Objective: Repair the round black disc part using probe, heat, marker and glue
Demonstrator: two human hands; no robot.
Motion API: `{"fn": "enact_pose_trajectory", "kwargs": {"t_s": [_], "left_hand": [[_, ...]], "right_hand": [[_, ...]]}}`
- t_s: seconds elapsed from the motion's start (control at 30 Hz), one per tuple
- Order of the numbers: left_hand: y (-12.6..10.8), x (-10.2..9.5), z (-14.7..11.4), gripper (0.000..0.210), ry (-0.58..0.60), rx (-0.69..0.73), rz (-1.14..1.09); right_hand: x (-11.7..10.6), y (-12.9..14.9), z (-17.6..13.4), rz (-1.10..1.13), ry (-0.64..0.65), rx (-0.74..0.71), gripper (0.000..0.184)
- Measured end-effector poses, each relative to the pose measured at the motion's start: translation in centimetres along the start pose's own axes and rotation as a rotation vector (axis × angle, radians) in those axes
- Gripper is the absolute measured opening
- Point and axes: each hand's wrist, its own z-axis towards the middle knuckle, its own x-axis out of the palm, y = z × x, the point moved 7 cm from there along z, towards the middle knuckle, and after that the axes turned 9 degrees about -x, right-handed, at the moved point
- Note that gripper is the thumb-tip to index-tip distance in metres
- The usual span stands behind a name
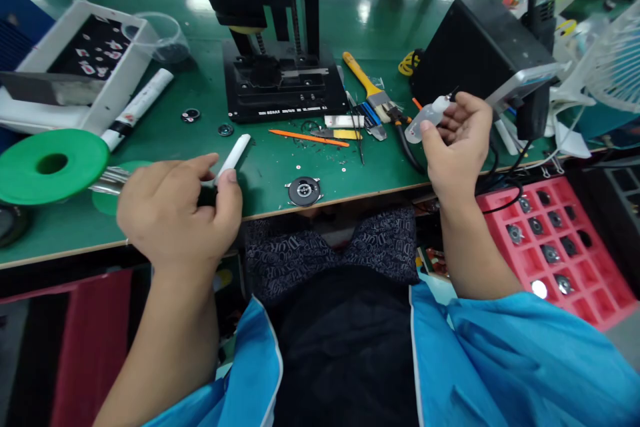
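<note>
My left hand (pixel 180 210) is closed, its thumb and finger pinching a slim white stick (pixel 236 153) that points up and right over the bench. My right hand (pixel 459 147) grips a small translucent dropper bottle (pixel 423 121) with a white cap and a thin dark tip, tilted with the tip toward the upper right. Between the hands, near the bench edge, a round smartwatch body (pixel 304 191) lies with its sensor side up. Two small round black parts, a nearer one (pixel 225 129) and a farther one (pixel 191 115), rest beyond my left hand.
A black press stand (pixel 285 87) rises mid-bench. Beside it lie an orange stick (pixel 307 138), a yellow-handled brush (pixel 363 77) and blades. A green spool (pixel 30 167) and white box (pixel 135 47) are left. Right are a black machine (pixel 480 47), fan (pixel 617 60) and pink parts tray (pixel 530 260).
</note>
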Motion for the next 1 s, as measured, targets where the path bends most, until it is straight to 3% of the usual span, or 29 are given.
{"fn": "enact_pose_trajectory", "kwargs": {"t_s": [0.1, 0.17, 0.3, 0.4, 0.67, 0.9, 1.0], "left_hand": [[-0.1, -0.1, 0.0, 0.023, 0.013, -0.003, 0.007], [-0.3, -0.1, 0.1, 0.023, 0.017, -0.002, 0.010], [-0.7, -0.2, 0.2, 0.028, 0.017, 0.011, 0.010], [-0.8, -0.2, 0.2, 0.027, 0.018, 0.003, 0.009], [-1.1, -0.3, 0.2, 0.027, 0.022, 0.009, 0.009], [-1.2, -0.3, 0.2, 0.024, 0.050, -0.002, 0.020], [-0.9, -0.3, 0.2, 0.022, 0.071, -0.023, 0.030]], "right_hand": [[-1.7, 3.5, -0.3, -0.120, -0.137, -0.085, 0.052], [-2.0, 6.0, -0.2, -0.085, -0.170, -0.131, 0.039], [0.1, 9.8, 1.1, 0.149, 0.012, -0.212, 0.020], [1.9, 11.2, 1.9, 0.198, 0.171, -0.294, 0.016], [4.7, 10.3, 2.9, 0.028, 0.408, -0.284, 0.022], [6.4, 8.6, 3.8, -0.230, 0.594, -0.115, 0.024], [7.4, 7.3, 3.9, -0.304, 0.605, -0.071, 0.018]]}}
